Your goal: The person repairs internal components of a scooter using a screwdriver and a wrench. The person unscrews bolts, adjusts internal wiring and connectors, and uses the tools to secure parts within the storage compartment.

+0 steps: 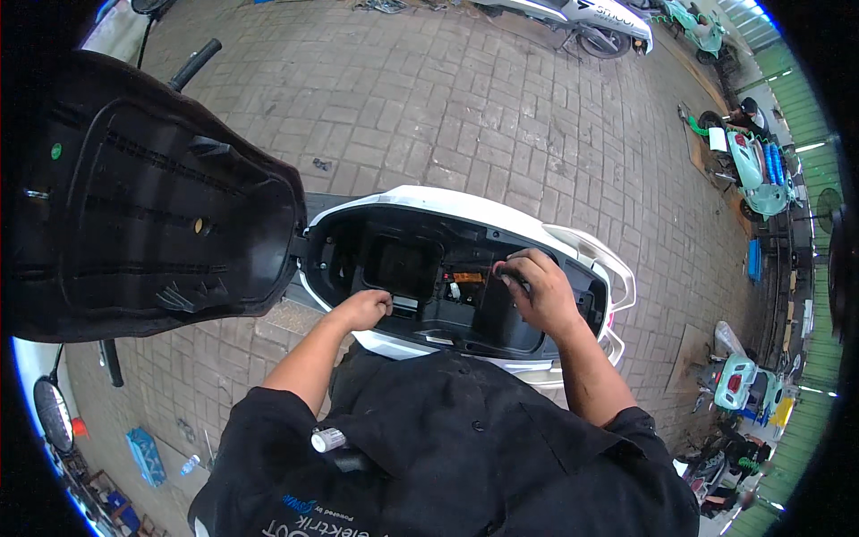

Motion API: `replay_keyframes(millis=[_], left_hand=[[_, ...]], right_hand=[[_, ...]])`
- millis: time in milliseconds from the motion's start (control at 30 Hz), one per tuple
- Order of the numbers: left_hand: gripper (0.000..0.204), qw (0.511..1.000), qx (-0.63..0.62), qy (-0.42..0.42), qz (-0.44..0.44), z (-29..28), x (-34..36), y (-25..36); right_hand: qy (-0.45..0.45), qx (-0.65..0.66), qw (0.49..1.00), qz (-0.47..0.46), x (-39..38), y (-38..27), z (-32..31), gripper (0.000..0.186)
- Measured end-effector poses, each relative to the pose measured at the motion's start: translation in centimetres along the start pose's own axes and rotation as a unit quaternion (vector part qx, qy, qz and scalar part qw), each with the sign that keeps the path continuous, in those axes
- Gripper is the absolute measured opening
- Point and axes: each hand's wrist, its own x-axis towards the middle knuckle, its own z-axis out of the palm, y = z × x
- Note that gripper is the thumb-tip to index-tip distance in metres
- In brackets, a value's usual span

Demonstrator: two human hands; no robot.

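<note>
A white scooter [429, 199] stands in front of me with its black under-seat storage bin [506, 313] exposed. The dark seat [179, 215] is tipped up to the left, its underside showing. My left hand [361, 310] is at the near left of the bin, fingers curled in; what they hold, if anything, is hidden. Above the bin's right half, my right hand [541, 291] pinches a small dark piece with a reddish end [497, 268], too small to name. Between the hands, an orange part [467, 278] and a white connector [455, 291] sit in a recess.
A square opening [403, 267] lies in the bin's left part. White grab rails [617, 277] curve round the scooter's right end. Handlebar grips [195, 64] stick out past the seat. Other scooters [738, 385] stand along the right, where another person [750, 115] is.
</note>
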Motion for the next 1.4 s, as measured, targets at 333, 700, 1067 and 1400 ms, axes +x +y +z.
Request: replay_keyframes(millis=[333, 700, 1067, 1400], left_hand=[[0.022, 0.995, 0.089, 0.035, 0.020, 0.3, 0.5, 3.9], [0.042, 0.979, -0.093, 0.165, 0.069, 6.0, 8.4, 13.4], [0.040, 0.978, -0.045, 0.199, 0.043, 7.7, 9.3, 14.7], [0.036, 0.979, -0.039, 0.194, 0.043, 8.3, 10.0, 14.1]], right_hand=[[-0.018, 0.000, 0.999, -0.037, -0.2, -0.1, -0.2, 0.020], [-0.045, -0.009, 0.995, -0.089, -0.1, -0.8, 0.2, 0.024], [-0.026, -0.018, 0.996, -0.084, -1.6, -1.1, 0.4, 0.026], [-0.037, -0.009, 0.997, -0.065, -1.5, -0.6, 0.3, 0.025]])
